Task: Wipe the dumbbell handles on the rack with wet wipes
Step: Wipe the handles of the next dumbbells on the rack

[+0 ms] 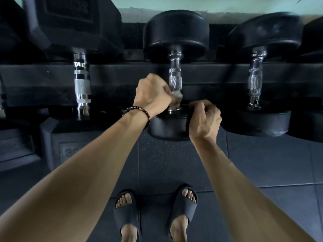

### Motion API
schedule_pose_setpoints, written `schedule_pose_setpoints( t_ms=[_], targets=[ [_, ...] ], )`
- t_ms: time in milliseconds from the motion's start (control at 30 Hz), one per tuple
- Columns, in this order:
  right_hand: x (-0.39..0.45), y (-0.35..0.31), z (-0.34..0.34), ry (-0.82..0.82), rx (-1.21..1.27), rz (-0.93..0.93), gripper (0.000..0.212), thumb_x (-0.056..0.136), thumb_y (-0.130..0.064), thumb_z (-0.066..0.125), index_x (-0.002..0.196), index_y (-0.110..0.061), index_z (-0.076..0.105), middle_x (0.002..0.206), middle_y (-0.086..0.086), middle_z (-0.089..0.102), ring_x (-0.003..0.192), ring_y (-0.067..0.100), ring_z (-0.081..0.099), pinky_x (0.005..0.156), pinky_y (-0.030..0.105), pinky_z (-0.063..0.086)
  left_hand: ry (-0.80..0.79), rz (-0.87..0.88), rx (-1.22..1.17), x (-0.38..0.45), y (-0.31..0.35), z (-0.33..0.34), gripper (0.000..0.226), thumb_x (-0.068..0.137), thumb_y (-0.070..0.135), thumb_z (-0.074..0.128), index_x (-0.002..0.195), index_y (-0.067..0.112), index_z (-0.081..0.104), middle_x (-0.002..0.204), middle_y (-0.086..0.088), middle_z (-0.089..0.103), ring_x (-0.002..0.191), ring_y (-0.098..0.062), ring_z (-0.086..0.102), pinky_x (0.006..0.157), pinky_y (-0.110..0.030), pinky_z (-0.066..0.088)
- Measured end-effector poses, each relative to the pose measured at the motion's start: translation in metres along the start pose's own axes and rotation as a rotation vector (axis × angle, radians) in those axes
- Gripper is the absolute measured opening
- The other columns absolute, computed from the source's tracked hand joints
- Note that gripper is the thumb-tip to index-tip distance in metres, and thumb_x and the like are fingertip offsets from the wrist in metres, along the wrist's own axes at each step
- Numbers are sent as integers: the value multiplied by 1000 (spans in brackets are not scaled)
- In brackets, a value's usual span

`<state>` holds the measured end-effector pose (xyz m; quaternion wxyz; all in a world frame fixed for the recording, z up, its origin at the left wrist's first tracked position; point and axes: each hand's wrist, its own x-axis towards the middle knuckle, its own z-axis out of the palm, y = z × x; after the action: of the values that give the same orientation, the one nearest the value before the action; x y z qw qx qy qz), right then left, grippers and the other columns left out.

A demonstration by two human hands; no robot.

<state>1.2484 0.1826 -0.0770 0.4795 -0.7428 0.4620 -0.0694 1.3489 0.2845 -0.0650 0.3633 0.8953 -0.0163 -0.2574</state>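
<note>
A round black dumbbell lies on the rack (122, 79) straight ahead, its chrome knurled handle (175, 79) running away from me. My left hand (153, 94) grips a white wet wipe (177, 96) wrapped around the near part of that handle. My right hand (204, 119) grips the rim of the dumbbell's near head (167, 128), fingers curled over its top edge. To the left lies a hex dumbbell with a chrome handle (82, 84). On the right lies another round dumbbell with a knurled handle (255, 79).
The rack's dark rails cross the view behind the handles. Dark rubber floor tiles (262, 163) spread below, and my feet in black slides (155, 210) stand on them. A hex dumbbell head marked 30 (57, 145) sits low on the left.
</note>
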Motion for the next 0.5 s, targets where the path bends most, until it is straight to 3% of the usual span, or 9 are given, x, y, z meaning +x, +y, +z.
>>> schedule_pose_setpoints(
  t_ms=[67, 133, 200, 300, 433, 500],
  targets=[
    [0, -1, 0, -6, 5, 3, 26, 90, -17, 48, 77, -14, 70, 65, -8, 62, 64, -6, 56, 63, 21, 42, 128, 41, -91, 1, 10, 0, 19, 69, 28, 88, 66, 18, 72, 75, 5, 71, 72, -3, 68, 65, -19, 59],
    [0, -2, 0, -1, 6, -3, 26, 90, -17, 48, 77, -12, 70, 65, -5, 62, 65, 0, 57, 64, 23, 42, 161, 19, -138, 2, 12, 1, 21, 69, 27, 89, 68, 15, 71, 73, 5, 70, 69, -3, 68, 62, -18, 58],
    [-1, -1, 1, 10, 2, -21, 28, 88, -20, 47, 78, -8, 70, 67, 0, 64, 65, 15, 55, 66, 28, 41, 48, -44, -33, 0, 6, 2, 27, 67, 37, 90, 73, 17, 72, 78, 5, 69, 72, -5, 65, 59, -17, 53],
    [-2, -1, 1, 23, 3, -29, 34, 83, -27, 42, 77, -8, 70, 67, -1, 63, 64, 17, 51, 65, 27, 39, -65, -43, 73, -3, 1, 0, 26, 66, 39, 90, 72, 21, 73, 79, 6, 69, 74, -6, 65, 65, -21, 54],
    [-1, -2, 0, 7, 1, 2, 26, 89, -17, 48, 73, -14, 68, 63, -4, 61, 63, 5, 56, 62, 23, 41, 114, 2, -80, -1, 6, 0, 25, 66, 38, 90, 70, 22, 71, 78, 6, 70, 75, -6, 68, 67, -22, 57],
    [0, -1, 0, 13, -5, -9, 26, 89, -18, 48, 75, -12, 69, 65, -1, 63, 67, 10, 57, 65, 27, 42, 127, -27, -136, -4, 4, 4, 26, 68, 38, 88, 74, 19, 72, 80, 6, 70, 76, -6, 68, 62, -16, 53]
  ],
)
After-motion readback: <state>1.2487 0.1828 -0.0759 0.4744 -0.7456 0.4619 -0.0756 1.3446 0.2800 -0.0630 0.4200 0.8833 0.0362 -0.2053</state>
